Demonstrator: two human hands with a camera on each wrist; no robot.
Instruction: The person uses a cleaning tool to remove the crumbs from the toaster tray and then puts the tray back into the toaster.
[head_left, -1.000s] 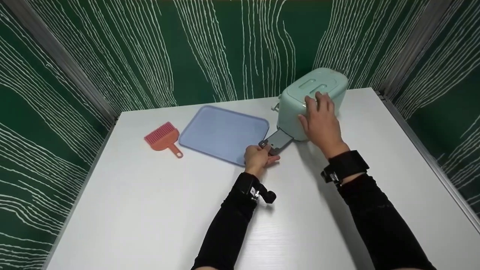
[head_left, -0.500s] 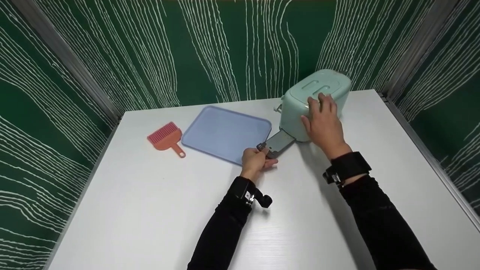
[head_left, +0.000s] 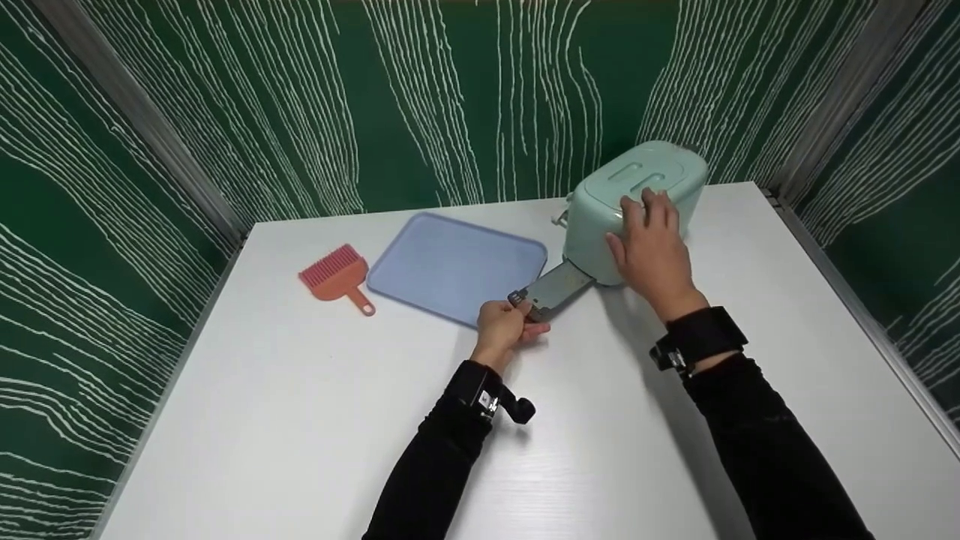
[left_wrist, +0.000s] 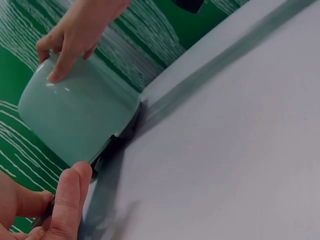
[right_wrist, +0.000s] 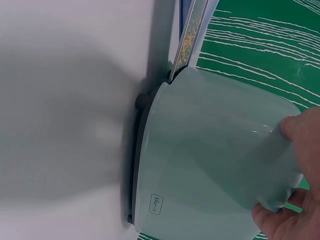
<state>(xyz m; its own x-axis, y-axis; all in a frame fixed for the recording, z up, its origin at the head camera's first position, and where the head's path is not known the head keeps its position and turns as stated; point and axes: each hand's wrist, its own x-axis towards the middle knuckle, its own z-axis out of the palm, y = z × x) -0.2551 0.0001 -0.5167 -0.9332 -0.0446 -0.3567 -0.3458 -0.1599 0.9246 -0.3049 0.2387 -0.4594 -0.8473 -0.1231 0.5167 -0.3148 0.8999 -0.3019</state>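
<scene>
A mint-green toaster [head_left: 596, 225] stands at the back right of the white table, a lid with two raised bars on top. From its base juts a flat grey crumb tray [head_left: 560, 285], tilted down toward me. My left hand [head_left: 501, 327] pinches the tray's outer end between thumb and fingers; in the left wrist view two fingers [left_wrist: 69, 197] extend past it. Yellowish crumbs [right_wrist: 188, 42] lie on the tray in the right wrist view. My right hand [head_left: 657, 259] holds the toaster's upper near edge, thumb and fingertips spread over the side and top.
Left of the toaster lies a blue rectangular tray [head_left: 457, 266], its near right corner behind my left hand. Farther left is an orange brush [head_left: 337, 276] with pink bristles. Green walls with white wavy lines [head_left: 405, 97] enclose the table's back and sides.
My left hand has drawn the crumb tray slightly farther out of the toaster, toward the lower left. My right hand keeps its place on the toaster. The whole head view has shifted a little.
</scene>
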